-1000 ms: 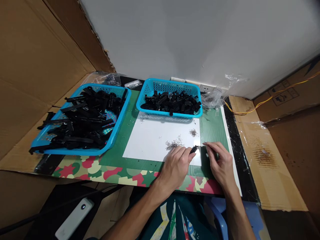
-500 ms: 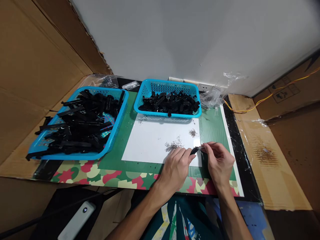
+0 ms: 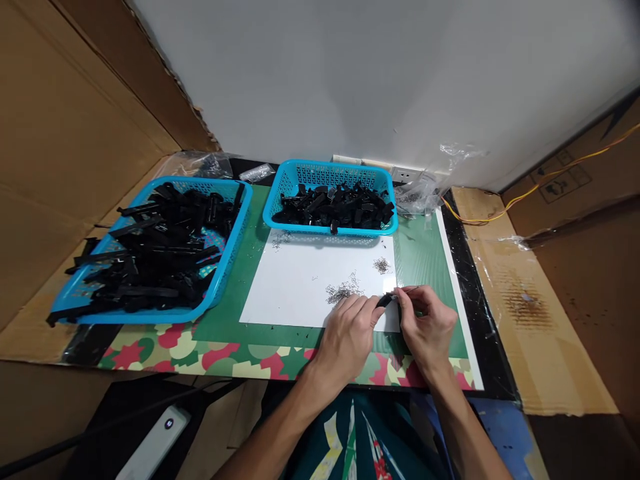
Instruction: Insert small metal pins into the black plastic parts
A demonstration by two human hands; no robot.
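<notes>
My left hand (image 3: pixel 350 330) is closed over the right part of the white sheet (image 3: pixel 295 280), gripping a small black plastic part (image 3: pixel 385 301) between thumb and fingers. Beside it my right hand (image 3: pixel 427 323) pinches a thin metal tool like tweezers, mostly hidden by the fingers. Its tip meets the right end of the black part. Just beyond my left hand lies a loose pile of tiny metal springs or wire pieces (image 3: pixel 343 291). A smaller, browner pile of similar pieces (image 3: pixel 381 265) sits farther back on the sheet.
A blue basket (image 3: pixel 330 231) of small black parts stands at the back. To the left, a larger blue basket (image 3: pixel 215 293) holds long black pieces, some jutting over its rim. Clear plastic bags (image 3: pixel 417 195) lie by the wall. Cardboard (image 3: pixel 530 300) flanks the table.
The view has shifted slightly. My right hand has come a little closer to my left, and the black part and the tool tip are nearer together. Both grips stay closed.
</notes>
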